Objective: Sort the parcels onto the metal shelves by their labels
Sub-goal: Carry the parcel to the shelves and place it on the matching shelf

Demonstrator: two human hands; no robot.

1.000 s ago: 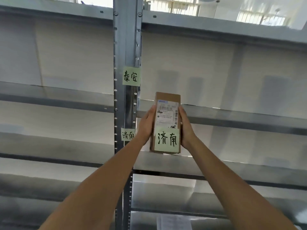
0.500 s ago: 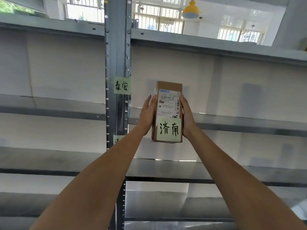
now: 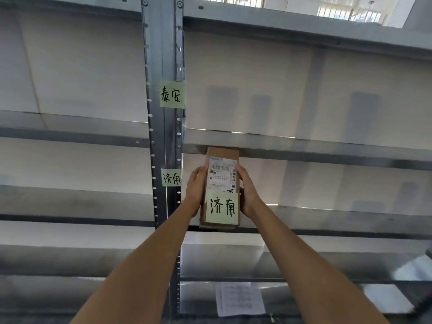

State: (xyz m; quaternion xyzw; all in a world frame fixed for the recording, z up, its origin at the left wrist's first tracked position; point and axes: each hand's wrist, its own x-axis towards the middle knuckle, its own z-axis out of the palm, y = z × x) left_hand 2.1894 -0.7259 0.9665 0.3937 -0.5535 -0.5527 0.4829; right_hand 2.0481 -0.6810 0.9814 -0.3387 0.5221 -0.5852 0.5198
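Item: brown parcel (image 3: 221, 183) labelled 济南, long axis upright, clamped between my left hand (image 3: 196, 192) and right hand (image 3: 248, 194), just right of the upright's matching 济南 tag (image 3: 171, 177), level with that shelf bay.

Brown parcel (image 3: 221, 188), upright, green 济南 note, w/ shipping label
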